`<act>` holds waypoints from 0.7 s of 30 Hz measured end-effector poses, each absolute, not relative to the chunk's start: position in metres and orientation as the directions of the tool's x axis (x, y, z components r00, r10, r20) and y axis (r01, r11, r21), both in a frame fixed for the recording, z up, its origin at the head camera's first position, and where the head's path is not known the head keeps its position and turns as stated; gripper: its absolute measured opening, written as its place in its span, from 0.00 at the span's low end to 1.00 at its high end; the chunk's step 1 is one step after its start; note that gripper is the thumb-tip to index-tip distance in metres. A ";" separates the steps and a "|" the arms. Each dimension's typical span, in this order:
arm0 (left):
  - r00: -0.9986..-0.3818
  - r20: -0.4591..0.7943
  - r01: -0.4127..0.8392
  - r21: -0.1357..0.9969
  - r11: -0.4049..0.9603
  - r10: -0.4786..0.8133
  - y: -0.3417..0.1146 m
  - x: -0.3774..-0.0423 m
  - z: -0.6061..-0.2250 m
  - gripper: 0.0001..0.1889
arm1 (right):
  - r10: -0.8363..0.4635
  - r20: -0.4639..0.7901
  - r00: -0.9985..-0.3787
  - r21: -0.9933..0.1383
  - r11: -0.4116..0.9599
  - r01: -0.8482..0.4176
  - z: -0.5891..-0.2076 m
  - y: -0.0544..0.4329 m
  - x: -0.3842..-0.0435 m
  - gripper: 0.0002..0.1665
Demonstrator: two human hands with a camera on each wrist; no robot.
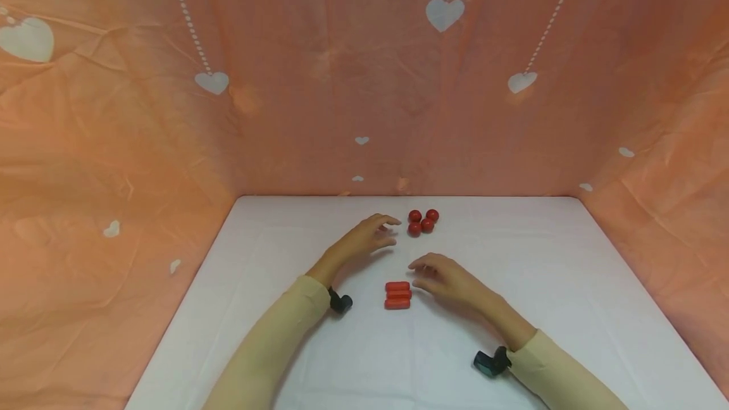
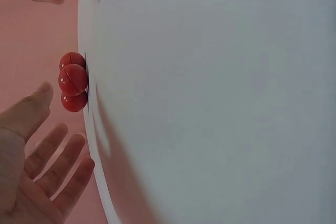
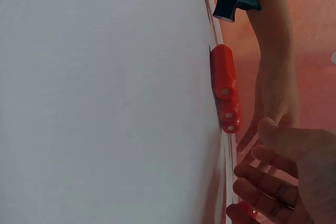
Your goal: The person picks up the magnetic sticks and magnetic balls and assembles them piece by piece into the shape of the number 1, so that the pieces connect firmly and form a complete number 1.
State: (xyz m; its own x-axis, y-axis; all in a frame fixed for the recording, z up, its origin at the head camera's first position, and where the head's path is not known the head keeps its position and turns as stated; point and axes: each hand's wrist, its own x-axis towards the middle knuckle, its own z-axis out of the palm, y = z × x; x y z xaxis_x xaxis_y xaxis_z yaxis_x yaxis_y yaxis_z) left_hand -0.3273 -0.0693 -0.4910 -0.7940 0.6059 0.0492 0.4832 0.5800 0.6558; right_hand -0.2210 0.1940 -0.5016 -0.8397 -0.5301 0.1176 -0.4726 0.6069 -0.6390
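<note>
Several glossy red balls (image 1: 427,226), a seam line showing on them in the left wrist view, sit in a cluster toward the back of the table. My left hand (image 1: 364,237) hovers just left of them, fingers spread and relaxed, holding nothing. Three red sausage-shaped pieces (image 1: 397,304) lie side by side nearer the front; pale round spots mark their ends in the right wrist view. My right hand (image 1: 447,275) is just to their right, loosely curved, with thumb and fingers apart and nothing between them.
A white cloth-covered table (image 1: 541,258) lies under everything. Orange-pink curtains (image 1: 319,112) printed with pale hearts enclose its back and sides. Each wrist wears a small dark camera, one seen on the left wrist (image 1: 340,302) and one on the right (image 1: 491,362).
</note>
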 end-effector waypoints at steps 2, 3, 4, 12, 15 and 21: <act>-0.790 0.051 0.486 0.659 0.574 0.611 -0.066 -0.329 -0.491 0.26 | -0.534 0.118 -0.837 -0.650 0.596 -0.471 -0.502 0.193 -0.222 0.20; -0.789 0.054 0.490 0.656 0.573 0.613 -0.065 -0.330 -0.491 0.26 | -0.537 0.118 -0.835 -0.656 0.589 -0.471 -0.503 0.192 -0.222 0.19; -0.787 0.056 0.495 0.653 0.573 0.615 -0.063 -0.330 -0.491 0.26 | -0.541 0.121 -0.832 -0.660 0.582 -0.475 -0.503 0.192 -0.223 0.19; -0.780 0.046 0.517 0.609 0.601 0.624 -0.051 -0.332 -0.490 0.25 | -0.557 0.109 -0.823 -0.672 0.568 -0.474 -0.505 0.184 -0.226 0.17; -0.786 0.042 0.520 0.586 0.622 0.617 -0.048 -0.334 -0.489 0.25 | -0.554 0.096 -0.827 -0.682 0.568 -0.460 -0.504 0.183 -0.226 0.17; -0.794 0.049 0.525 0.558 0.643 0.606 -0.043 -0.339 -0.486 0.24 | -0.551 0.059 -0.832 -0.706 0.567 -0.425 -0.504 0.178 -0.226 0.16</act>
State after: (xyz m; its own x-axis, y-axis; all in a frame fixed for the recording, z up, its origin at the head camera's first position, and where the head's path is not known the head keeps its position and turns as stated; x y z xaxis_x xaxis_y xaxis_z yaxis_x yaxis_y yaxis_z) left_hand -0.3391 -0.0426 -0.4865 -0.7941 0.6058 0.0491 0.5247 0.6426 0.5584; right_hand -0.2257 0.1782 -0.5037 -0.8325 -0.5509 0.0588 -0.4248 0.5665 -0.7061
